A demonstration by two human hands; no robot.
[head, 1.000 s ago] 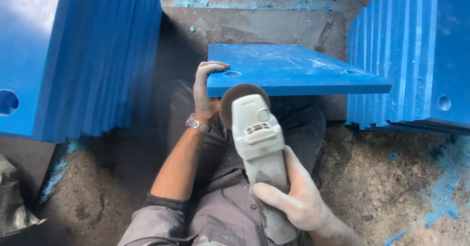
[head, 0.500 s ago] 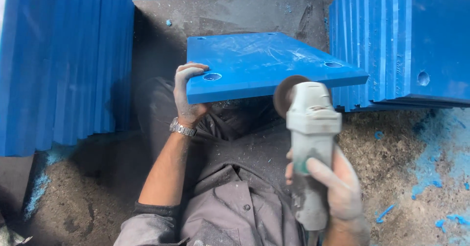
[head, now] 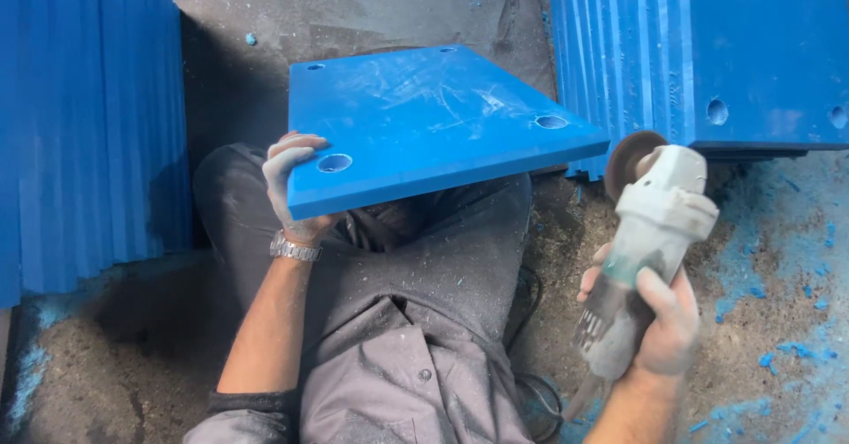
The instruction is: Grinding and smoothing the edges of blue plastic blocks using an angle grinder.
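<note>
Fingers (head: 296, 154) clamp blue plate (head: 433, 126); right hand (head: 659, 320) raises grinder (head: 650, 232).

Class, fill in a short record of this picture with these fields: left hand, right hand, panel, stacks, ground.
left hand: left hand grips the near left corner of the blue panel
right hand: right hand holds the grinder, disc up, apart from the panel
panel: flat over the person's lap, round holes near its corners, scuffed on top
stacks: blue panels on edge at left and right
ground: ground is dirt strewn with blue shavings
</note>
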